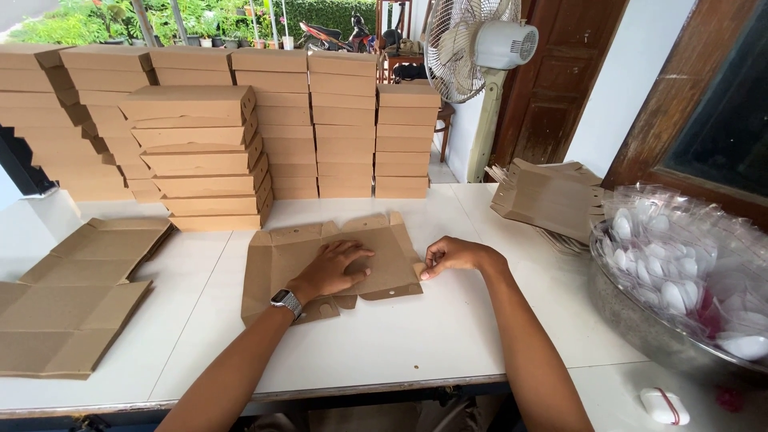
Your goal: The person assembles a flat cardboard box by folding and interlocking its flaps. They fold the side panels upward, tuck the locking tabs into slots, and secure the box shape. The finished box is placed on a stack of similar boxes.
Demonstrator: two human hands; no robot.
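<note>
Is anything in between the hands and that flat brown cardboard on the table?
No, nothing visible. The left hand lies flat on the unfolded cardboard box blank, and the right hand pinches its right edge with the fingers. Both hands touch the cardboard directly.

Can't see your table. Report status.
Left hand flat on unfolded cardboard box blank. Right hand pinching its right flap. Folded boxes stacked behind, clear.

Both bare forearms reach in from six o'clock, converging toward twelve. The left hand (pixel 332 268) lies palm down, fingers spread and pointing to about two o'clock, a watch on its wrist. The right hand (pixel 452 256) sits just beside it at three o'clock, fingers curled, thumb and fingertips pinched together toward nine o'clock.
</note>
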